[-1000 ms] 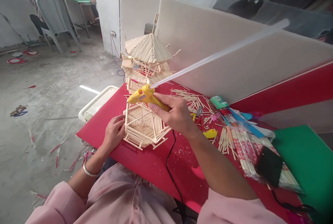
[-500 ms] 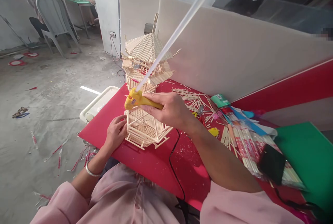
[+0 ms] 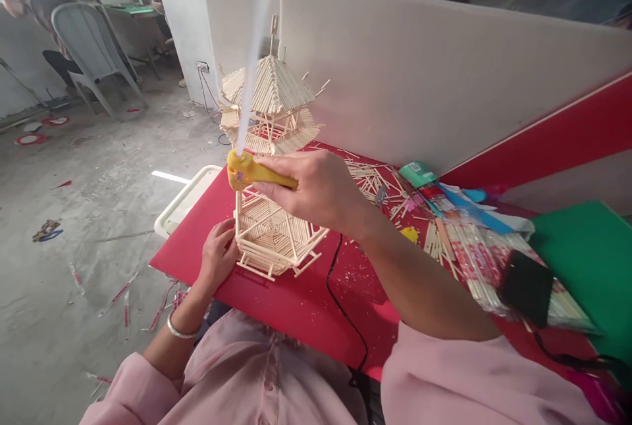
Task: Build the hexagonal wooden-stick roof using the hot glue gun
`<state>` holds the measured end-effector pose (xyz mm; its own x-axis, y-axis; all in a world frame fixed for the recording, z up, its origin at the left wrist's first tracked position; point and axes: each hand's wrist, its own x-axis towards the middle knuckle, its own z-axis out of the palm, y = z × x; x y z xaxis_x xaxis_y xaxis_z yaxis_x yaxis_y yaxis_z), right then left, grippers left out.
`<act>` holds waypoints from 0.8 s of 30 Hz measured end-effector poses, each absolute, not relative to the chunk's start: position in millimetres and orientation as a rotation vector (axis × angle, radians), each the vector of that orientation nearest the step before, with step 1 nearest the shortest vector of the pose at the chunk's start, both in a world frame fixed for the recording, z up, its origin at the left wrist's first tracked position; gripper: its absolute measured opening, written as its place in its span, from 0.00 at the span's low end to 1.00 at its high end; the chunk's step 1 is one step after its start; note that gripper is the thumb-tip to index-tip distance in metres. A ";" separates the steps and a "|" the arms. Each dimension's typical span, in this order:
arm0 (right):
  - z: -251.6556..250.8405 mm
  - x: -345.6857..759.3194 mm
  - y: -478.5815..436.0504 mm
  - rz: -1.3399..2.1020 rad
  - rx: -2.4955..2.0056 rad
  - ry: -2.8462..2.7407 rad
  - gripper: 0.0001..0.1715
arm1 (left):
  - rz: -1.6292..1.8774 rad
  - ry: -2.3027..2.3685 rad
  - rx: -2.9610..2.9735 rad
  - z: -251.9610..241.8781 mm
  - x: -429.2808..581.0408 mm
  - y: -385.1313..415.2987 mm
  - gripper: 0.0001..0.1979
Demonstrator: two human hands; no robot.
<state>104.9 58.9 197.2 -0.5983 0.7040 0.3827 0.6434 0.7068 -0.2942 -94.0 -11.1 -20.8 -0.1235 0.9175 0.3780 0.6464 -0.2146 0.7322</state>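
Yellow plastic fills the right hand (image 3: 316,185), its fingers closed around the handle of a glue gun (image 3: 244,172) held over the far-left edge of the hexagonal stick frame (image 3: 271,234). That frame sits on the red tabletop (image 3: 291,320). At its left side the left hand (image 3: 220,254) touches it with bent fingers; whether they pinch it, I cannot tell. The glue gun and right hand hide part of the frame's far rim. Behind the frame stands a roofed stick tower (image 3: 279,86), crossed by the translucent glue stick (image 3: 249,76) rising from the gun; farther behind rises a pale panel (image 3: 419,76). Right of the frame lie loose sticks (image 3: 368,178), a green roll (image 3: 417,175), bagged sticks (image 3: 474,257) under a dark phone (image 3: 526,287), and a green board (image 3: 582,254). Just right of the frame, a black cable (image 3: 330,280) runs over the tabletop's near edge.
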 end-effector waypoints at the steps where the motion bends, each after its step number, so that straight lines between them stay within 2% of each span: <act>1: 195.7 109.7 57.5 0.214 -1.049 -2.410 0.14 | 1.258 1.737 1.852 -21.5 -94.5 -10.9 0.16; 8: 162.5 124.6 56.1 0.455 -1.068 -2.174 0.21 | 1.241 1.746 1.841 -26.0 -98.6 -9.1 0.16; 14: 160.3 119.1 56.6 0.508 -1.021 -2.135 0.21 | 1.249 1.738 1.801 -23.8 -97.1 -9.8 0.15; 24: 154.0 115.3 57.0 0.549 -1.023 -2.138 0.16 | 1.250 1.751 1.791 -23.4 -97.0 -9.6 0.15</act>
<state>115.3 57.0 154.0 -0.4481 0.7971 0.4049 0.5033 0.5992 -0.6226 -97.0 -9.6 -23.4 -0.1471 0.9269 0.3453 0.6274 -0.1825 0.7570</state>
